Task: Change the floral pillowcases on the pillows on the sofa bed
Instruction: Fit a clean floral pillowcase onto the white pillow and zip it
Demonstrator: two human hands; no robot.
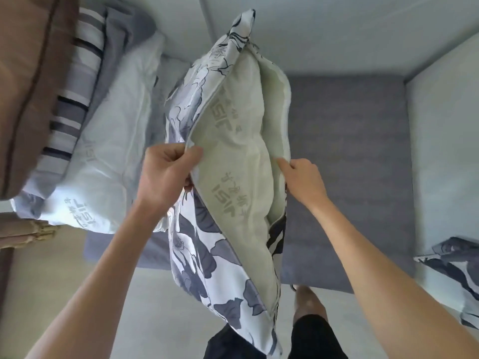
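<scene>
A pale green pillow with printed lettering stands upright in front of me, partly inside a grey-and-white floral pillowcase. The case's long opening gapes wide. My left hand pinches the left edge of that opening between thumb and fingers. My right hand grips the right edge, its fingers curled behind the fabric. The pillow's lower end is hidden inside the case. A bare white pillow with the same lettering lies at the left on the sofa bed.
The grey sofa bed seat stretches behind the pillow. A striped pillow and a brown cushion lean at the left. Another floral pillowcase lies at the right edge. My leg and the pale floor show below.
</scene>
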